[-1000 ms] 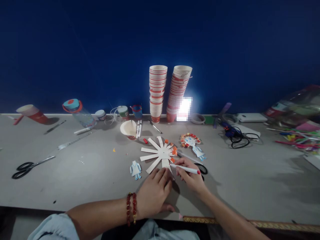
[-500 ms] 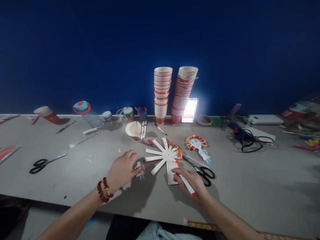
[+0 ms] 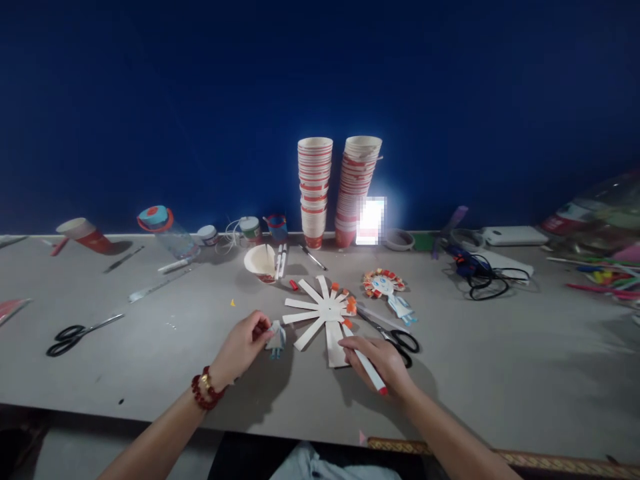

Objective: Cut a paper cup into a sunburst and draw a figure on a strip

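Note:
My left hand (image 3: 243, 349) is closed, thumb and fingers pinching the edge of a small paper doll cutout (image 3: 275, 341) with a drawn dress and blue feet. In my right hand (image 3: 379, 363) is a white marker (image 3: 369, 369) with a red end, its tip toward the paper. Just beyond the hands lies a paper cup cut into spread strips (image 3: 310, 315), white inside, with several orange curled ends on its right side. A wider strip of it reaches under the marker. Black-handled scissors (image 3: 405, 341) lie right of the strips, beside a finished-looking paper doll (image 3: 384, 287) with curled hair.
Two tall stacks of paper cups (image 3: 315, 193) stand by the blue wall. A cut cup (image 3: 261, 263), capped markers (image 3: 281, 261), a red cap (image 3: 293, 285) and a water bottle (image 3: 167, 231) are left of centre. More scissors (image 3: 83, 335) lie left; a glue gun (image 3: 470, 263) with cable lies right.
My left hand has closed from a loose reach into a pinch on the doll cutout, which now stands more upright. The marker stays in my right hand. The view has shifted slightly.

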A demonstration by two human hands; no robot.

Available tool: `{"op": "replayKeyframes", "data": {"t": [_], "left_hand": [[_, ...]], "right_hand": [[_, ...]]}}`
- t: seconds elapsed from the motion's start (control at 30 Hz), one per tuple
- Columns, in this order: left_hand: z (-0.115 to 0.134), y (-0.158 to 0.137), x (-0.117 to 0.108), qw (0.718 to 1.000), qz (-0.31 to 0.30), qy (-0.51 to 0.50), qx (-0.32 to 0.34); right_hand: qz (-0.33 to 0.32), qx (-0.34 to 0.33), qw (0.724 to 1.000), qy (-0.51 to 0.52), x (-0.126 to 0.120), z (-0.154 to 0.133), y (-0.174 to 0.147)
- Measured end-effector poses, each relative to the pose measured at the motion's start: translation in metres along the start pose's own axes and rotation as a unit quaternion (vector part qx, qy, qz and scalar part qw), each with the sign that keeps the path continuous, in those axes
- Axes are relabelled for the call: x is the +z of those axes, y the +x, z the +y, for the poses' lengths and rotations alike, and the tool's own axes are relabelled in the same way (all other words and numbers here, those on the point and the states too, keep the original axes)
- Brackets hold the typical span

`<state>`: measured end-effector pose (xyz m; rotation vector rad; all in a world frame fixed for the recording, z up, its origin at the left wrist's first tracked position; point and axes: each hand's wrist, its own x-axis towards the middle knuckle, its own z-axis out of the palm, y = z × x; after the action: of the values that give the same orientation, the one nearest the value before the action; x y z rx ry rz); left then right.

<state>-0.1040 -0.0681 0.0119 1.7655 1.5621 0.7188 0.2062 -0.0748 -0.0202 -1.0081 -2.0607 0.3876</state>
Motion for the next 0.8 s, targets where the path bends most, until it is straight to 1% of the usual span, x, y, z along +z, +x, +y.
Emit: {"op": "replayKeyframes", "data": {"t": [0.1, 0.17, 0.23, 0.3, 0.33, 0.4, 0.47, 0.57, 0.63, 0.8], "left_hand": [[0.02, 0.002, 0.007, 0.99, 0.023, -0.136, -0.008], [0.039, 0.008, 0.02, 0.987, 0.002, -0.158, 0.023], [0.056, 0.017, 0.037, 0.991, -0.031, -0.111, 0.07], [0.067, 0.027, 0.054, 0.993, -0.051, -0.028, 0.102], [0.07, 0.032, 0.062, 0.992, -0.059, 0.016, 0.112], [0.072, 0.039, 0.073, 0.989, -0.062, 0.061, 0.121], [0.071, 0.041, 0.079, 0.986, -0.061, 0.088, 0.126], [0.067, 0.041, 0.082, 0.981, -0.061, 0.126, 0.132], [0.066, 0.04, 0.083, 0.978, -0.062, 0.145, 0.134], [0.06, 0.04, 0.087, 0.974, -0.072, 0.166, 0.14]], "right_hand": [[0.007, -0.013, 1.0, 0.005, -0.005, 0.0, 0.001], [0.016, -0.006, 1.0, -0.004, -0.009, 0.001, 0.002], [0.035, 0.01, 0.999, -0.015, -0.013, 0.002, 0.002], [0.04, 0.02, 0.999, -0.021, -0.016, 0.002, 0.001], [0.034, 0.022, 0.999, -0.023, -0.017, 0.002, 0.001], [0.003, 0.025, 0.999, -0.029, -0.019, 0.002, 0.002], [-0.036, 0.03, 0.998, -0.045, -0.019, 0.001, 0.002], [-0.085, 0.026, 0.994, -0.063, -0.018, -0.001, 0.003], [-0.097, 0.023, 0.993, -0.066, -0.017, -0.002, 0.004], [-0.099, 0.033, 0.992, -0.069, -0.016, 0.0, 0.002]]}}
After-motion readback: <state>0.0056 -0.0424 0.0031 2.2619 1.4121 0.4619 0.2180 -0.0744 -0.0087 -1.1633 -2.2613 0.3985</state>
